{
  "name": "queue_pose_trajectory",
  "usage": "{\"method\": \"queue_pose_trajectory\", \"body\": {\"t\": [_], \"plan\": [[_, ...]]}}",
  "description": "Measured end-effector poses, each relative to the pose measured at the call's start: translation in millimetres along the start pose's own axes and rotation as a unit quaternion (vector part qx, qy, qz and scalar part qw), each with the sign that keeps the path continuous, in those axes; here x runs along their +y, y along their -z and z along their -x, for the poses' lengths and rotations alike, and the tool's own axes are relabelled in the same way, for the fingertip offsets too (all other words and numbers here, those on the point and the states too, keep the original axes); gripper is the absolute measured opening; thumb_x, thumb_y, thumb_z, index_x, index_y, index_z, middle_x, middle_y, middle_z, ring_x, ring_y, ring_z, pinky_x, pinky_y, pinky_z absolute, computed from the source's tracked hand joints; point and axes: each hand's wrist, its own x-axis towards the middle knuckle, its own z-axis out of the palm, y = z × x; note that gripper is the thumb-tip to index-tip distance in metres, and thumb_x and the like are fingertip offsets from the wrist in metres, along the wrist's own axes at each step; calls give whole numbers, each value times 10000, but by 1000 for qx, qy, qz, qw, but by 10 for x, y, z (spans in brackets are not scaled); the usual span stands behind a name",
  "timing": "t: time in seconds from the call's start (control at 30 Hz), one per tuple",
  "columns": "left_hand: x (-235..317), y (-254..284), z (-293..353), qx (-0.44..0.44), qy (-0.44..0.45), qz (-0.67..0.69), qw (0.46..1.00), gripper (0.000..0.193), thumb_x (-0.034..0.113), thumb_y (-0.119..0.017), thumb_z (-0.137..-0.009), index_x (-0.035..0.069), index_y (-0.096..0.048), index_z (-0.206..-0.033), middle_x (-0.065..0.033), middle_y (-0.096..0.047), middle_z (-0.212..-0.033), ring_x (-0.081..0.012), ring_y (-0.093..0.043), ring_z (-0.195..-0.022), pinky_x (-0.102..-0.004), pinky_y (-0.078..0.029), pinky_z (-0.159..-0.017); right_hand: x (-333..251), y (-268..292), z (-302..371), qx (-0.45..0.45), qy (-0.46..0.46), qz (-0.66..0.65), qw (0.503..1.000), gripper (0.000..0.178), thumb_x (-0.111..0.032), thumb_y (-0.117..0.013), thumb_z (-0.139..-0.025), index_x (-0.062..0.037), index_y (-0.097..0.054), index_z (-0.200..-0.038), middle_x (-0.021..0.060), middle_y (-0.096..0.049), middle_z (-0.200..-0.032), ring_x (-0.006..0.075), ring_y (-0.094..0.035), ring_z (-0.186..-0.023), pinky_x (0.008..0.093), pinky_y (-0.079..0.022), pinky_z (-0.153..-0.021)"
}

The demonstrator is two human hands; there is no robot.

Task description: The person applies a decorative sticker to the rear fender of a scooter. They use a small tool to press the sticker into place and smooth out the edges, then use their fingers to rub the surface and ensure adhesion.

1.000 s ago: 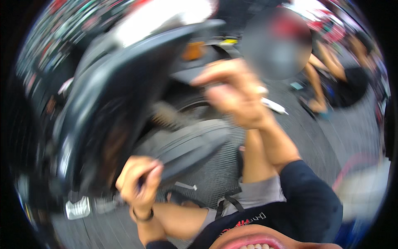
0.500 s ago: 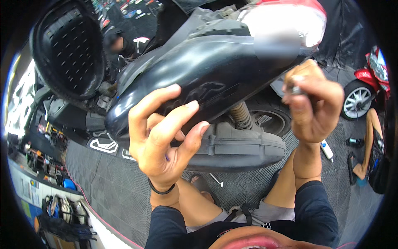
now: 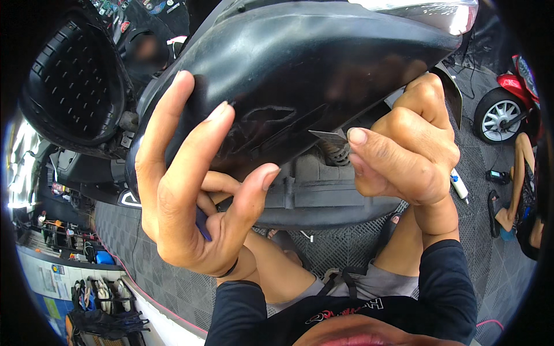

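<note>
A small pointed metal blade [image 3: 328,136] is pinched between the thumb and fingers of my right hand [image 3: 407,144]. Its tip points left, toward the glossy black side panel [image 3: 323,63] of a motor scooter. Raised emblem-like outlines [image 3: 268,115] show on that panel, between my hands. My left hand [image 3: 190,190] is in front of the panel's left part, thumb, index and middle fingers spread. Its other fingers curl over a small dark-blue object [image 3: 203,225] in the palm; most of it is hidden, so its kind is unclear.
The raised seat [image 3: 75,86] stands at left, near another person [image 3: 147,52]. Below the panel are a black cover [image 3: 323,190] and a coil spring [image 3: 334,151]. A white tube [image 3: 459,185] lies on the tiled floor. A red scooter [image 3: 513,104] and someone's leg [image 3: 516,179] are at right.
My view is closer to the panel. The right hand has turned, bringing the blade into plain sight pointing left. My left hand has shifted left, and more of the blue object shows.
</note>
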Motion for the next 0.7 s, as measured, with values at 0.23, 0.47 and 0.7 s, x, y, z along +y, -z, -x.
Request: {"method": "queue_pose_trajectory", "body": {"t": [0.23, 0.47, 0.7], "plan": [[-42, 51, 1, -28, 2, 1, 1000, 506, -50, -776, -815, -95, -602, -1288, -334, -506, -1480, -6, -586, -611, -112, -430, -599, -13, -46, 40, -6, 15, 15, 1000, 257, -67, -786, -757, -140, -739, -999, -29, -569, -687, 201, -476, -653, 365, -405, -623], [-128, 141, -41, -71, -32, -7, 997, 527, -14, -772, -831, -84, -580, -1316, -356, -497, -1472, -37, -666, -673, -118, -499, -610, -36, -112, 48, 13, 1, 29, 999, 248, -69, -788, -746, -156, -753, -975, -25, -600, -700, 199, -483, -650, 358, -407, -630], [-155, 128, 7, -56, -36, 1, 998, 508, -15, -756, -830, -69, -589, -1307, -360, -499, -1466, -53, -690, -688, -121, -517, -608, -19, -95, 49, 5, 10, 39, 999, 277, -83, -785, -726, -159, -762, -991, -19, -611, -699, 197, -490, -654, 356, -412, -633]]}}
